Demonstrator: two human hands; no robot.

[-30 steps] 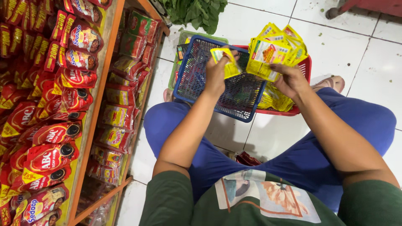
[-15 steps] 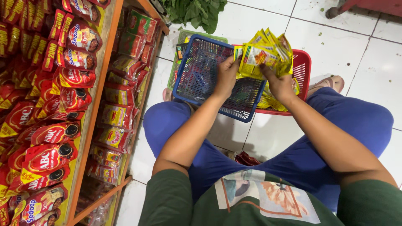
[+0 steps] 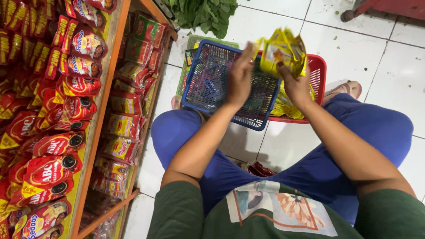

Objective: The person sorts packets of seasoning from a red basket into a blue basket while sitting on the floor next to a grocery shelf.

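I sit on a white tiled floor with a blue plastic basket (image 3: 208,90) resting over my knees. Both hands are raised above it, pressed around a bunch of yellow sachet packets (image 3: 283,53). My right hand (image 3: 295,86) grips the bunch from below and behind. My left hand (image 3: 240,75) stands flat and upright against the bunch's left side. More yellow packets (image 3: 285,106) lie in the red basket (image 3: 318,73) just behind the blue one.
A wooden shelf rack (image 3: 106,102) on my left holds rows of red sauce pouches (image 3: 53,170) and small red-green packets (image 3: 126,124). A green basket (image 3: 195,42) sits under the blue one. Leafy greens (image 3: 201,15) lie on the floor beyond. Red packets (image 3: 261,169) lie between my legs.
My hands have come together and gathered the yellow packets into one upright bunch, lifting it slightly over the blue basket. Earlier each hand held packets apart.
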